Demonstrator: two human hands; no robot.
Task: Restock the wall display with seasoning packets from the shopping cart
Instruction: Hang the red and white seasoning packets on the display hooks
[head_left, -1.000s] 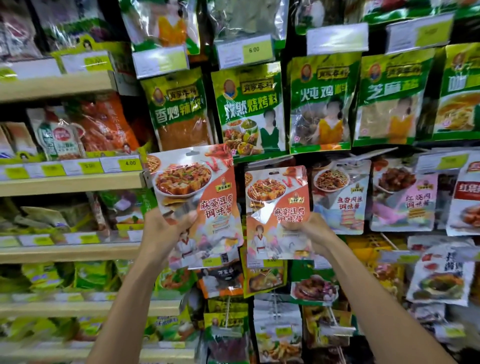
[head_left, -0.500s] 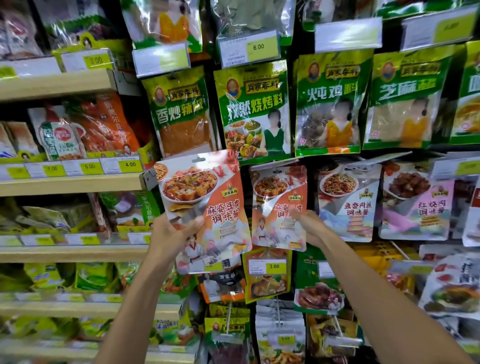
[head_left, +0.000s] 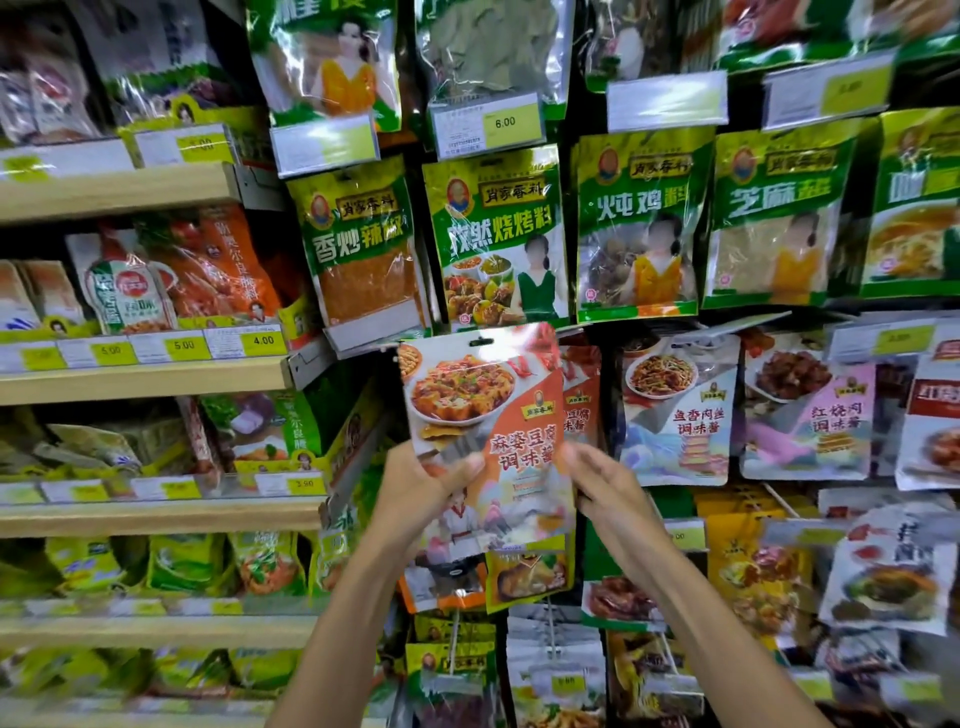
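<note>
An orange and white mapo tofu seasoning packet (head_left: 485, 410) is held up against the wall display, its hang hole near the top. My left hand (head_left: 421, 486) grips its lower left part, thumb across the front. My right hand (head_left: 605, 483) touches the packet's right edge with blurred fingers; its grip is unclear. Behind it, a matching packet (head_left: 582, 395) hangs on the display, mostly covered.
Green spice packets (head_left: 498, 234) hang in the row above with price tags (head_left: 488, 127). Other sauce packets (head_left: 680, 410) hang to the right. Wooden shelves (head_left: 145, 379) with bagged goods stand at the left. More packets (head_left: 550, 675) hang below.
My left hand moved its packet rightward, over the hanging matching packet. My right hand let go of that hanging packet and came to the right edge of the held one.
</note>
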